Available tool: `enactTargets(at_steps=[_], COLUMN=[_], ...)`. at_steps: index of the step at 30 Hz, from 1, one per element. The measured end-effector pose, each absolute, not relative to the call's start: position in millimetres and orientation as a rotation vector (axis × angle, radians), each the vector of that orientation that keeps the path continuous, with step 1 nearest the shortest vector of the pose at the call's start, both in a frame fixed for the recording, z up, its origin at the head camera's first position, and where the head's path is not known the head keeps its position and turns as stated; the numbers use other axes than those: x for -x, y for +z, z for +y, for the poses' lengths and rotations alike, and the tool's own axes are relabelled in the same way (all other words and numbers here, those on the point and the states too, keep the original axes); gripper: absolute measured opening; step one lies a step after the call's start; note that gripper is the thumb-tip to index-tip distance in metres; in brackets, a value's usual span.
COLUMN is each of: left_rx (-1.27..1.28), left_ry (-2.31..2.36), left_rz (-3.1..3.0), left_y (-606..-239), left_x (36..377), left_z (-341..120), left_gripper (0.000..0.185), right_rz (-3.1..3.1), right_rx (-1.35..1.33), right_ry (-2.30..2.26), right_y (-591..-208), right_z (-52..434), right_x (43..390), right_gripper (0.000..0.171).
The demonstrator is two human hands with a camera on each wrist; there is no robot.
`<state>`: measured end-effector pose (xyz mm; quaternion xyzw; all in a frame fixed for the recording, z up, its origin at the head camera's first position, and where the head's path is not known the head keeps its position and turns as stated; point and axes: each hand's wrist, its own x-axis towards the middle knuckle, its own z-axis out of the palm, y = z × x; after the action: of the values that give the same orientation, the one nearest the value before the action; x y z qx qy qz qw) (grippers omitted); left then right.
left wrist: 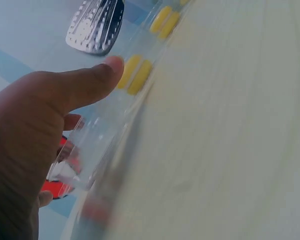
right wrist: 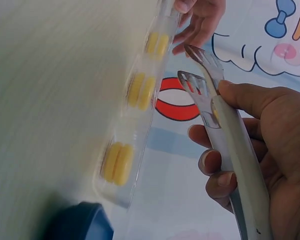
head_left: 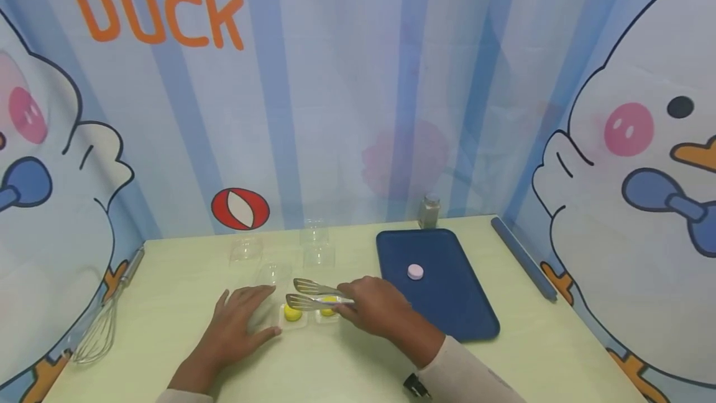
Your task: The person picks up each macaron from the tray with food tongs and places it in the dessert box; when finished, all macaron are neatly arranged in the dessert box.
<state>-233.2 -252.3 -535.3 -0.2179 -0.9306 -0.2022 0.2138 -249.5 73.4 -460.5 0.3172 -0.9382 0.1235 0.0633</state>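
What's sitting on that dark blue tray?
One small, round, pale pink piece lies on the tray. The right hand and wrist cover its near left part; anything beneath them can't be seen.

The pale table [head_left: 313,369] carries a whisk [head_left: 132,267] at left, clear plastic containers [head_left: 319,257] mid-table, a blue tray [head_left: 447,297] right of them, a jar [head_left: 429,212] behind it and a blue bar [head_left: 524,259] far right
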Motion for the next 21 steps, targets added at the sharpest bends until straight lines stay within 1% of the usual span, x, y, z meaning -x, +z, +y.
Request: enactTargets(at_steps=[3, 9, 21], left_rx=[0.614, 0.613, 0.477], left_ry=[-0.580, -0.593, -0.734], left_rz=[-2.525, -2.456, -2.676], left_y=[-537, -541, -543], left_x=[232, 233, 229], left_z=[-262, -280, -289], left_gripper=[0.078, 0.078, 0.073], right_rz=[-2.846, -2.836, -2.833], right_rx=[-0.895, -0.823, -0.734], right_ry=[0.386, 0.436, 0.453], right_y=[-462, -462, -469], right_z=[82, 99, 124], right_x=[248, 247, 242], right_gripper=[0.037, 0.036, 0.040])
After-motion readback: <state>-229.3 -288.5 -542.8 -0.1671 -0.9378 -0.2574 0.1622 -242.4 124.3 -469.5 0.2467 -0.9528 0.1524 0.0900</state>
